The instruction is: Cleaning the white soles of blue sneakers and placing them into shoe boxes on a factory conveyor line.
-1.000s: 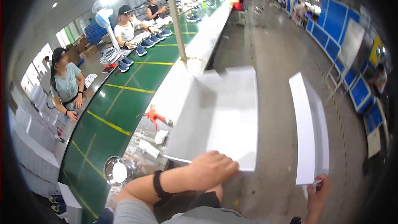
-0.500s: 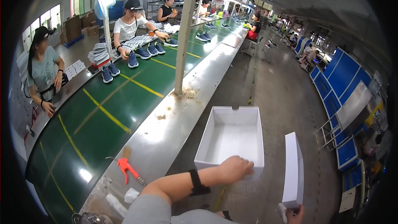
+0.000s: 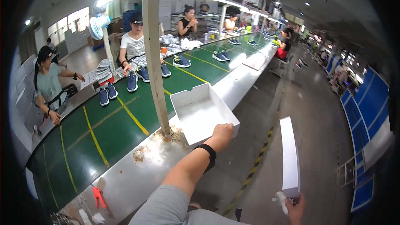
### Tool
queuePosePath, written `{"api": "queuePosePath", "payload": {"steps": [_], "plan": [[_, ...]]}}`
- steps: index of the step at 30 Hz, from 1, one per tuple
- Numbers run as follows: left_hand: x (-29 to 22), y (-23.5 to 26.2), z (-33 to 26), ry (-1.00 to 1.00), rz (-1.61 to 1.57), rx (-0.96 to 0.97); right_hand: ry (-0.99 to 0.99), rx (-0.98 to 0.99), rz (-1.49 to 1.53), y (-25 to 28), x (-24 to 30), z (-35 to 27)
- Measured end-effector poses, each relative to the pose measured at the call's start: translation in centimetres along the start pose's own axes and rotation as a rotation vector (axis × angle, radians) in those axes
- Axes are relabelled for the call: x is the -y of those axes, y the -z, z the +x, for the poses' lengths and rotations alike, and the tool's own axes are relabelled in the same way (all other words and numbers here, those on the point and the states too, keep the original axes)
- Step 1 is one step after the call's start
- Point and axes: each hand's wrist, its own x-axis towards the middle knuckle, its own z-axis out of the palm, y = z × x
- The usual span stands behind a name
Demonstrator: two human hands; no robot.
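Currently my left hand (image 3: 223, 132) grips the near rim of the open white shoebox base (image 3: 201, 116), poised over the steel table edge (image 3: 137, 171); one-corner hold, so it may tip. Right hand (image 3: 294, 209) pinches the white lid (image 3: 289, 156) plus crumpled paper (image 3: 279, 198), which could slip.

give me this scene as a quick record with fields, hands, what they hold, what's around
setting: factory line, green conveyor belt with a metal ledge along it
left hand: grips the near corner of an open white box, held over the ledge
right hand: holds a white box lid on edge, plus a bit of white paper
on belt: pairs of blue shoes
on ledge: red-handled tool
others: seated workers across the belt
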Motion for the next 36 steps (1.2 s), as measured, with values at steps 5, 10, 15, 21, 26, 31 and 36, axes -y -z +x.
{"api": "queuePosePath", "payload": {"steps": [5, 10, 15, 21, 26, 31, 36], "plan": [[4.8, -5.9, 3.5, 0.244, 0.053, 0.198, 0.112, 0.11, 0.059, -5.5, 4.8, 14.2], [7.7, -11.2, 4.2, 0.335, -0.031, 0.201, 0.633, 0.226, -0.18, -14.0, 8.7, 24.3], [7.2, -12.7, 7.1, 0.44, -0.12, -0.02, 0.691, 0.479, -0.118, -20.5, 11.7, 30.6], [6.9, -7.6, 3.6, 0.53, -0.136, -0.299, 0.993, 0.645, -0.088, -27.1, 13.2, 34.2], [0.2, -7.4, -6.2, 0.867, -0.025, -0.498, 1.133, 0.728, -0.064, -31.2, 12.1, 35.0], [-10.9, -9.2, -14.5, 1.26, -0.061, -0.416, 1.182, 0.962, -0.256, -35.1, 8.6, 34.1], [-19.2, -10.2, -20.5, 1.507, -0.098, -0.411, 1.178, 1.013, -0.316, -36.0, 8.5, 33.2]]}}
